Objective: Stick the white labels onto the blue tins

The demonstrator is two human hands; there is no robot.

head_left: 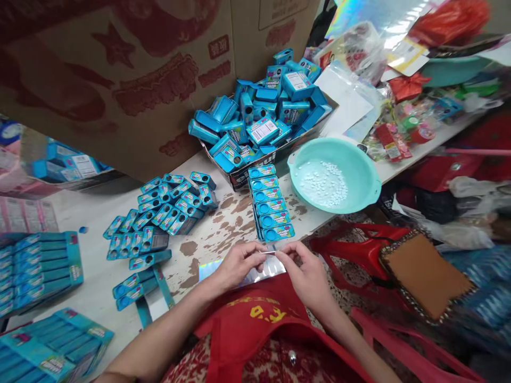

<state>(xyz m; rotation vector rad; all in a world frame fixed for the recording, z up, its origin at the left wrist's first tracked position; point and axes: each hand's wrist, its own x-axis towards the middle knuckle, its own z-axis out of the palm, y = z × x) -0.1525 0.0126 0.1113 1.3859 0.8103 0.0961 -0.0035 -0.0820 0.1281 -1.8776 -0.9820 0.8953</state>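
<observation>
A small thin piece, pinched at its two ends between the fingertips of a person's left hand and right hand, is held just above a silvery sheet at the near edge of a worktable. The step in hand looks to be fine fingertip work on that piece; the next move seems to call for a light, steady pinch from both sides, lest it slip. Just beyond the fingers stands a row of six blue boxes labelled "Caramelo Macizo," with a turquoise basin of small white pellets to its right, loose blue boxes clustered to its left and a heaped carton behind. The fingers cover most of the piece, so what it is cannot be made out; the left hand hides part of the sheet. Stacked blue packs are cut off at the left edge, and the clutter at far right is blurred.
</observation>
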